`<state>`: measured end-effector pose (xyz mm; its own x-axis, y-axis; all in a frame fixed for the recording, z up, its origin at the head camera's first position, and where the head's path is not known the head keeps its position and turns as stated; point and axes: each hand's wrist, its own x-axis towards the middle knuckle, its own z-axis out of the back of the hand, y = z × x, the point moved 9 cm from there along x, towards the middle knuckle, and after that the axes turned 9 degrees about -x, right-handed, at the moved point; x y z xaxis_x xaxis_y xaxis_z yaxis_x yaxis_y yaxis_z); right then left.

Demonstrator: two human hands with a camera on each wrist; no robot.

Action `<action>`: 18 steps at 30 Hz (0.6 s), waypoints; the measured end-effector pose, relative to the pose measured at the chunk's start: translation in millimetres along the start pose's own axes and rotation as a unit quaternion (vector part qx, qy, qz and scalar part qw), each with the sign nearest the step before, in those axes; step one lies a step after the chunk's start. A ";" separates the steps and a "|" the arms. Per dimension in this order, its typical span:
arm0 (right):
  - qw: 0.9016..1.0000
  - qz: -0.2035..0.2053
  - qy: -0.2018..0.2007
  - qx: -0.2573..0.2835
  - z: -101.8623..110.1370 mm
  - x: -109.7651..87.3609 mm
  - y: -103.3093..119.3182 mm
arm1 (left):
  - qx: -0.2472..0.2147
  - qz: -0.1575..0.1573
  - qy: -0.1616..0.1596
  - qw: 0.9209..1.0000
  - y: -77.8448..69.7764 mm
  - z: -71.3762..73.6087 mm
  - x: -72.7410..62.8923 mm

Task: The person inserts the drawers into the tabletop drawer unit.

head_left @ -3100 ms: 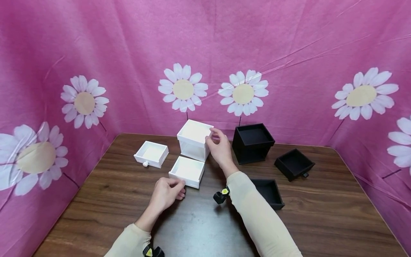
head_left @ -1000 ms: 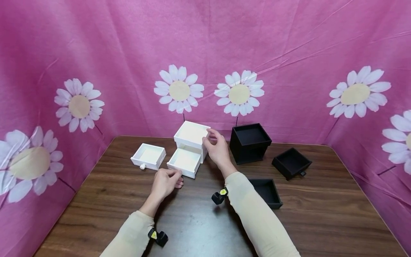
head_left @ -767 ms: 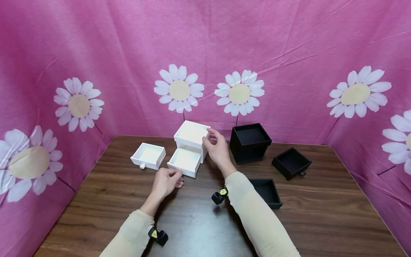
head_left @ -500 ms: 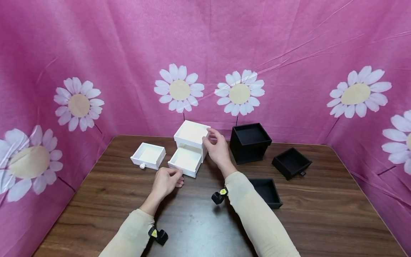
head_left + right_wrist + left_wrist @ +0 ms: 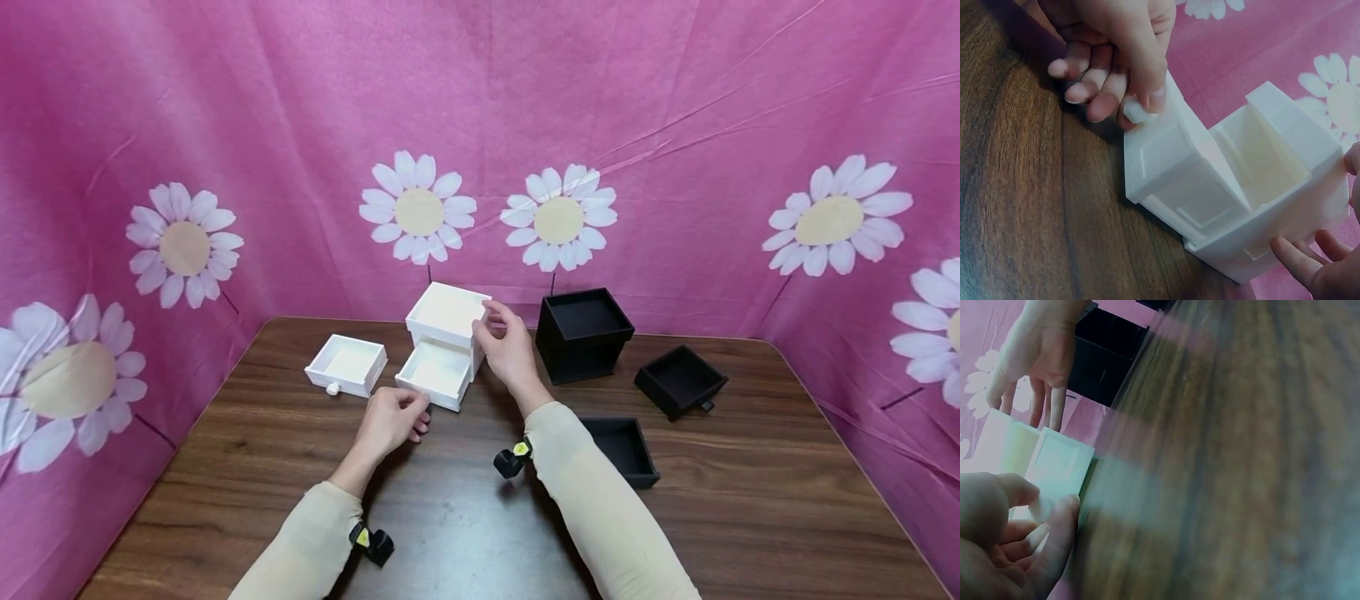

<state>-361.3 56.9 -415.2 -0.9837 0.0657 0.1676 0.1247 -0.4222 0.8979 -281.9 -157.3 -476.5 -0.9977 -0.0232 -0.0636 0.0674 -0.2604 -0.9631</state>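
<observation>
In the head view a white two-tier drawer cabinet [image 5: 448, 310] stands at the back of the table. A white drawer [image 5: 438, 369] sits partly inside its lower opening and juts toward me, slightly askew. My left hand [image 5: 388, 421] pinches the drawer's small white knob [image 5: 1135, 111] between thumb and index finger, the other fingers loosely bent. My right hand [image 5: 512, 350] rests along the cabinet's right side, fingertips spread against the wall, as the right wrist view shows. The upper tier of the cabinet has no drawer in its open front.
Left of the cabinet lies a second white drawer [image 5: 347, 364] with a round knob. To the right stand a black cabinet [image 5: 585, 329], a black drawer [image 5: 681, 382] with a pull, and another black drawer [image 5: 626, 450] partly behind the right sleeve. A flowered pink cloth [image 5: 480, 100] hangs behind the table.
Over three seconds my left hand has moved the white drawer away from me, from in front of the cabinet into its lower opening. Lately it has shifted slightly right. The right hand stays put.
</observation>
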 end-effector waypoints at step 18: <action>1.000 0.006 -0.007 -0.006 0.6 -0.6 -0.3 | 0.016 0.001 0.013 1.000 -0.9 2.7 10.1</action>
<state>-360.7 57.5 -415.3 -0.9803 0.0726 0.1836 0.1346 -0.4343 0.8906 -292.1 -160.0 -475.6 -0.9974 0.0009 -0.0720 0.0686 -0.2919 -0.9540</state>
